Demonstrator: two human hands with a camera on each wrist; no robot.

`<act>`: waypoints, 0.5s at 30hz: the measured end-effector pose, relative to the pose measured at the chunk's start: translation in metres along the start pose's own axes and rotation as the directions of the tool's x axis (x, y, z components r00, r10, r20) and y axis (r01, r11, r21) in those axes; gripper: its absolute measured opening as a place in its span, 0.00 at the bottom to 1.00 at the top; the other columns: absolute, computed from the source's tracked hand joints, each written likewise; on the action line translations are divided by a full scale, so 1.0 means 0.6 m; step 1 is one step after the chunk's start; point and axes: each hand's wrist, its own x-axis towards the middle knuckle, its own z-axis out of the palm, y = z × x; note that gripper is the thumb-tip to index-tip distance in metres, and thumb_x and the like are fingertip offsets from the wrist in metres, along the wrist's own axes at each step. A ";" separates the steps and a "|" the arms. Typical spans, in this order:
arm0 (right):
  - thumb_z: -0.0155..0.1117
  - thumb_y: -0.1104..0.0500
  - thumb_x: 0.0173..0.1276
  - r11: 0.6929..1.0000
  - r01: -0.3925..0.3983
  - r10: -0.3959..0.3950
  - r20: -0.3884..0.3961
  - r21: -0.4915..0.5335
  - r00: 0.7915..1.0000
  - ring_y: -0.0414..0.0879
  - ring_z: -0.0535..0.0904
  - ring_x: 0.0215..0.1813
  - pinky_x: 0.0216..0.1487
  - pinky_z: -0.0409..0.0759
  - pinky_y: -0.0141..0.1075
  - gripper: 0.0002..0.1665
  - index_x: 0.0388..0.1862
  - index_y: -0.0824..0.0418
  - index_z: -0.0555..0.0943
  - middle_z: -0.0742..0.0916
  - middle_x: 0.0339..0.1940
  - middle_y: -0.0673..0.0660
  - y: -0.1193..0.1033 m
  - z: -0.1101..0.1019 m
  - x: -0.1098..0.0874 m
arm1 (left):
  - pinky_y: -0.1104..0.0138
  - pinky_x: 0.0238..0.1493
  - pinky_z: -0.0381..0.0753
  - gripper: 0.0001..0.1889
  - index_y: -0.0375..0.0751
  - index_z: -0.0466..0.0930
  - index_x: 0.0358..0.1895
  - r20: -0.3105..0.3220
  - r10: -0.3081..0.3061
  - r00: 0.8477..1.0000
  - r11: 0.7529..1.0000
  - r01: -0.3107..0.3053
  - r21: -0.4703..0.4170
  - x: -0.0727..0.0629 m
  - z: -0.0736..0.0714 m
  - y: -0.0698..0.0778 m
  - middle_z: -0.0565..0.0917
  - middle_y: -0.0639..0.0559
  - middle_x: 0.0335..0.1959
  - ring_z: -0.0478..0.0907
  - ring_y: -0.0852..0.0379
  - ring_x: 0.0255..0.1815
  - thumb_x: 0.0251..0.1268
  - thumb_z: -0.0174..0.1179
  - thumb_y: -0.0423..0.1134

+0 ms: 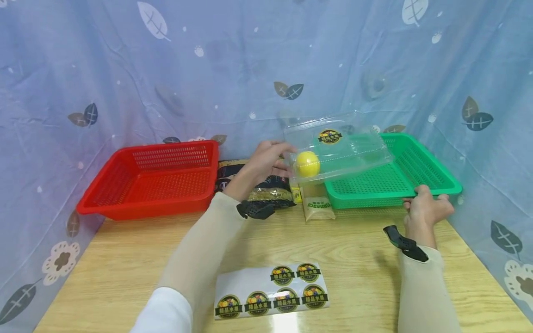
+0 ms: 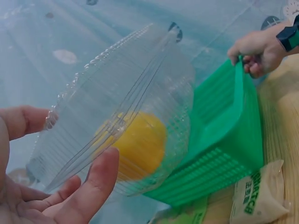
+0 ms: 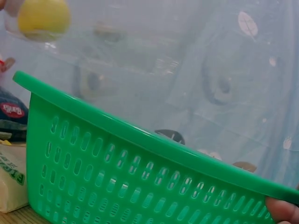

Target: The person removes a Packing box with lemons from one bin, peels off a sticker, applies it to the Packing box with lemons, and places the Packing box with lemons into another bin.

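Note:
My left hand [image 1: 268, 162] grips one end of a clear plastic clamshell box [image 1: 354, 150], which is closed and tilted above the green basket. Inside it, near the held end, lies a yellow lemon-like fruit [image 1: 307, 164]; a round dark fruit sticker [image 1: 330, 136] is on the lid. In the left wrist view the thumb and fingers [image 2: 103, 175] pinch the box's edge. My right hand [image 1: 426, 210] holds the front rim of the green basket [image 1: 393, 202] near its right corner. The right wrist view shows the basket's slotted side and only a fingertip at the rim.
A red basket [image 1: 145, 210] stands at the left. Between the baskets lie a dark pasta bag [image 1: 272, 194] and a small beige packet [image 1: 318, 208]. A sheet of round stickers [image 1: 245, 282] lies at the front of the wooden table. A patterned curtain [image 1: 250, 69] hangs behind.

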 end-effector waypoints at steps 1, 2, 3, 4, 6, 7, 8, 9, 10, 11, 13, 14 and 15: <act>0.54 0.64 0.74 1.000 -0.002 0.002 0.003 -0.001 1.000 0.47 0.68 0.12 0.13 0.66 0.33 0.42 0.81 0.51 0.48 0.47 0.83 0.53 0.000 0.001 0.000 | 0.54 0.42 0.88 0.28 0.36 0.71 0.68 0.000 -0.005 1.000 1.000 0.005 -0.001 0.005 0.006 0.002 0.71 0.33 0.62 0.83 0.47 0.25 0.68 0.65 0.41; 0.54 0.64 0.74 1.000 -0.003 0.003 0.005 -0.002 1.000 0.48 0.68 0.12 0.13 0.66 0.33 0.43 0.81 0.51 0.48 0.48 0.83 0.53 0.001 0.002 -0.001 | 0.54 0.42 0.88 0.27 0.37 0.72 0.66 0.000 -0.010 1.000 1.000 0.010 -0.004 0.010 0.012 0.004 0.71 0.34 0.61 0.84 0.46 0.26 0.67 0.65 0.41; 0.54 0.64 0.74 1.000 -0.002 0.002 0.010 -0.004 1.000 0.48 0.68 0.12 0.13 0.66 0.33 0.46 0.83 0.50 0.44 0.46 0.83 0.53 0.001 0.003 -0.001 | 0.54 0.42 0.88 0.26 0.37 0.72 0.65 -0.001 -0.018 1.000 1.000 0.018 -0.005 0.016 0.017 0.005 0.72 0.36 0.59 0.85 0.45 0.28 0.66 0.66 0.40; 0.54 0.64 0.74 1.000 0.000 0.000 0.011 -0.006 1.000 0.48 0.68 0.12 0.13 0.66 0.33 0.47 0.83 0.50 0.43 0.47 0.83 0.54 0.002 0.004 -0.001 | 0.54 0.42 0.88 0.25 0.37 0.73 0.63 0.000 -0.024 1.000 1.000 0.024 -0.003 0.021 0.024 0.007 0.73 0.37 0.58 0.85 0.44 0.29 0.66 0.67 0.40; 0.54 0.63 0.74 1.000 0.002 -0.002 0.012 -0.008 1.000 0.48 0.68 0.12 0.13 0.66 0.33 0.48 0.84 0.49 0.42 0.47 0.84 0.54 0.004 0.004 -0.002 | 0.54 0.42 0.88 0.24 0.37 0.73 0.61 0.005 -0.033 0.999 0.999 0.033 -0.002 0.032 0.038 0.009 0.74 0.40 0.55 0.86 0.42 0.31 0.65 0.68 0.40; 0.54 0.63 0.74 1.000 0.005 -0.005 0.009 -0.012 1.000 0.48 0.68 0.12 0.12 0.66 0.33 0.48 0.84 0.49 0.41 0.47 0.84 0.54 0.004 0.004 -0.002 | 0.55 0.41 0.88 0.25 0.37 0.72 0.61 0.004 -0.036 0.999 0.999 0.036 0.004 0.036 0.045 0.011 0.74 0.41 0.55 0.87 0.42 0.32 0.64 0.68 0.40; 0.54 0.63 0.74 1.000 0.008 -0.008 0.003 -0.011 1.000 0.48 0.68 0.11 0.12 0.66 0.33 0.45 0.83 0.50 0.45 0.49 0.83 0.55 0.004 0.003 -0.001 | 0.55 0.41 0.88 0.25 0.36 0.72 0.61 0.006 -0.035 0.999 0.999 0.035 0.009 0.041 0.052 0.012 0.74 0.41 0.54 0.87 0.41 0.33 0.64 0.69 0.40; 0.53 0.63 0.74 1.000 0.013 -0.013 -0.001 -0.010 1.000 0.48 0.67 0.11 0.12 0.66 0.33 0.41 0.81 0.52 0.49 0.50 0.83 0.55 0.005 0.003 -0.001 | 0.55 0.40 0.88 0.25 0.35 0.72 0.61 0.003 -0.033 0.999 0.999 0.033 0.014 0.046 0.060 0.014 0.74 0.41 0.55 0.87 0.41 0.33 0.64 0.69 0.40; 0.54 0.63 0.74 1.000 0.014 -0.014 -0.007 -0.009 1.000 0.48 0.67 0.11 0.12 0.65 0.33 0.37 0.77 0.53 0.53 0.52 0.82 0.54 0.005 0.003 0.000 | 0.55 0.40 0.88 0.26 0.35 0.71 0.61 -0.002 -0.029 1.000 0.999 0.029 0.021 0.050 0.068 0.015 0.75 0.40 0.55 0.87 0.41 0.32 0.63 0.70 0.40; 0.54 0.63 0.74 1.000 0.015 -0.015 -0.011 -0.009 1.000 0.48 0.66 0.11 0.12 0.65 0.33 0.32 0.73 0.54 0.56 0.53 0.82 0.54 0.005 0.002 0.001 | 0.56 0.39 0.88 0.28 0.34 0.71 0.62 -0.012 -0.027 1.000 0.999 0.027 0.030 0.054 0.075 0.017 0.75 0.40 0.55 0.87 0.41 0.32 0.62 0.70 0.40; 0.54 0.63 0.74 1.000 0.019 -0.020 -0.017 -0.007 1.000 0.48 0.67 0.11 0.12 0.65 0.33 0.25 0.65 0.54 0.59 0.54 0.81 0.54 0.004 0.003 0.003 | 0.56 0.37 0.88 0.31 0.34 0.69 0.63 -0.042 -0.025 0.999 0.998 0.028 0.056 0.061 0.091 0.019 0.76 0.40 0.55 0.87 0.42 0.31 0.61 0.71 0.41; 0.54 0.63 0.74 1.000 0.025 -0.025 -0.019 -0.004 1.000 0.48 0.67 0.11 0.12 0.65 0.33 0.18 0.55 0.54 0.59 0.56 0.80 0.53 0.003 0.003 0.004 | 0.57 0.36 0.89 0.31 0.34 0.69 0.64 -0.059 -0.026 0.998 0.997 0.030 0.069 0.064 0.099 0.020 0.76 0.40 0.56 0.87 0.42 0.30 0.61 0.71 0.41; 0.54 0.63 0.74 0.999 0.034 -0.034 -0.022 -0.009 0.999 0.48 0.67 0.11 0.12 0.65 0.33 0.14 0.50 0.54 0.60 0.58 0.78 0.54 0.002 0.003 0.006 | 0.58 0.35 0.89 0.32 0.34 0.69 0.64 -0.075 -0.028 0.997 0.996 0.034 0.084 0.068 0.107 0.021 0.76 0.40 0.57 0.87 0.42 0.30 0.61 0.72 0.41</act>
